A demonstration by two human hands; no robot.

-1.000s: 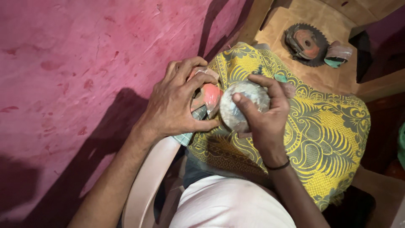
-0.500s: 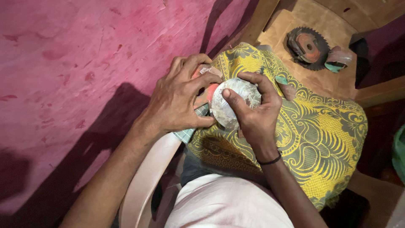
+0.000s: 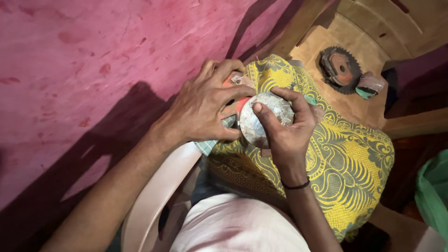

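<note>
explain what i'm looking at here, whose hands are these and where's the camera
There is no machine here: a seated person works with two bare hands, and the one picture comes from a camera worn on that person's head, looking down at the lap. The right hand grips a rounded grey, stone-like lump. The left hand presses an orange-red piece against it; what that piece is I cannot tell. A yellow patterned cloth covers the lap. Beyond it, on a wooden surface, lies a rusty toothed saw disc beside a small roll with a green edge. On the left is a pink wall.
</note>
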